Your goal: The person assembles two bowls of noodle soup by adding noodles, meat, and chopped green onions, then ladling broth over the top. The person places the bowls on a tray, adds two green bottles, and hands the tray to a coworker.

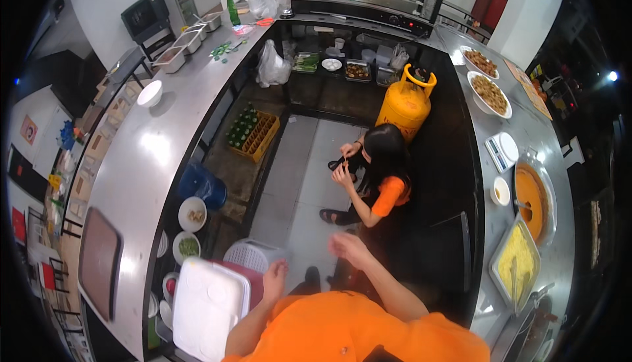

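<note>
My left hand [275,281] is raised in front of my body, beside the red cooler box [255,281] with its white lid [205,309]. It appears to hold nothing, its fingers loosely extended. Farther forward and to the right, my right hand [351,250] hangs in the air over the floor, slightly blurred. Its fingers point left, apart, and nothing shows in them. Just ahead of it a co-worker [390,194] in an orange shirt sits low, both hands on a small thin item that I cannot make out.
A yellow gas cylinder [403,108] stands behind the co-worker. Left of the tiled aisle are a yellow bottle crate [263,139], a blue bin [205,185] and bowls on a shelf. The right counter carries a pot of orange sauce [530,194], a tray of yellow food [515,262] and a scale [502,151].
</note>
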`<move>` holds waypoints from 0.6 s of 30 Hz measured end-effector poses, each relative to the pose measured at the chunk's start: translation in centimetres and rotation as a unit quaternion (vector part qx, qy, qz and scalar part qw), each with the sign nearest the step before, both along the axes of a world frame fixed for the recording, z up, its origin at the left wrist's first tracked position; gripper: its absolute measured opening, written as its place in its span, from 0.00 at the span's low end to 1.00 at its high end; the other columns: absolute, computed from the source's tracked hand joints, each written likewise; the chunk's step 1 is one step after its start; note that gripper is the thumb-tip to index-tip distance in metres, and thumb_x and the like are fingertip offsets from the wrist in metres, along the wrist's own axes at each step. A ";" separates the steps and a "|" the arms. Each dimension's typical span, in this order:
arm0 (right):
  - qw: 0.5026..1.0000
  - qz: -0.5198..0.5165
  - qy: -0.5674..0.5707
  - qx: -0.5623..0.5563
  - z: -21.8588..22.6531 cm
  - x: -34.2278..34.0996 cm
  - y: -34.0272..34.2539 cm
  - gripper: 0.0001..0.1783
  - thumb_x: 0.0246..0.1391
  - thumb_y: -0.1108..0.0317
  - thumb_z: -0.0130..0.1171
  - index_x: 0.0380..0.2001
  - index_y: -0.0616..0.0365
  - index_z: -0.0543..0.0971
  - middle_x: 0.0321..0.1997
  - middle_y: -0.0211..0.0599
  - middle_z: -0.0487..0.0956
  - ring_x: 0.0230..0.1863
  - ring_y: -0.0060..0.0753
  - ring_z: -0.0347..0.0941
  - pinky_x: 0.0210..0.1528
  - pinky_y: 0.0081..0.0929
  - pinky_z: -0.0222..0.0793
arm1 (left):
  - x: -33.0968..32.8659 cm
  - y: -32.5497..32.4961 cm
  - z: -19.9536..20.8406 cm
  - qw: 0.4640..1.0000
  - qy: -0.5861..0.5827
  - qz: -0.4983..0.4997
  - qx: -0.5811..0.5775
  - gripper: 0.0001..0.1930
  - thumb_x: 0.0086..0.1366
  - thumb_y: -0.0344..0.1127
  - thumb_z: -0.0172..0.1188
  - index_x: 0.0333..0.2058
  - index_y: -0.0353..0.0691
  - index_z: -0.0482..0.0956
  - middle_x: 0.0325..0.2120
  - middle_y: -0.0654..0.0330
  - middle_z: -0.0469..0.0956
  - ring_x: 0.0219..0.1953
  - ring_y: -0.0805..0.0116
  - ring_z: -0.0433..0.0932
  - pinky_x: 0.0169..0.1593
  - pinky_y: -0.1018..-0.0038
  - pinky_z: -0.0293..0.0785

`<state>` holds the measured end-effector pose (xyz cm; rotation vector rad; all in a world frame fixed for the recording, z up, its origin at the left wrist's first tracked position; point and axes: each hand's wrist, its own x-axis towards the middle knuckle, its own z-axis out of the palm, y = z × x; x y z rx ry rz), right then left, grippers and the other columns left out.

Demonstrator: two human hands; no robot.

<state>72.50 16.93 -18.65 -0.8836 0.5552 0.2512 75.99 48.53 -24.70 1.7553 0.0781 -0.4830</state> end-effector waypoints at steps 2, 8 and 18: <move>0.996 -0.043 -0.035 0.068 -4.5 9.1 -2.1 0.12 0.71 0.61 0.60 0.47 0.59 0.79 0.42 0.32 0.81 0.47 0.31 0.80 0.51 0.30 0.78 | 2.2 -1.1 -1.1 0.998 0.037 0.015 -0.039 0.18 0.78 0.34 0.52 0.59 0.30 0.77 0.52 0.51 0.83 0.56 0.64 0.81 0.59 0.68 0.78; 0.996 -0.079 0.010 0.029 -10.3 44.1 -11.8 0.14 0.71 0.56 0.60 0.48 0.55 0.80 0.45 0.34 0.85 0.47 0.33 0.82 0.51 0.32 0.80 | 17.8 2.4 2.7 0.994 0.080 0.079 -0.002 0.18 0.77 0.29 0.53 0.61 0.29 0.77 0.54 0.50 0.82 0.58 0.60 0.80 0.62 0.69 0.75; 0.913 -0.396 0.023 -0.092 -28.7 104.8 -39.4 0.22 0.70 0.62 0.62 0.57 0.69 0.72 0.55 0.55 0.80 0.53 0.43 0.82 0.55 0.38 0.85 | 48.0 -7.1 1.3 0.888 0.211 0.357 0.202 0.15 0.73 0.38 0.58 0.51 0.35 0.82 0.43 0.50 0.84 0.44 0.59 0.82 0.50 0.62 0.78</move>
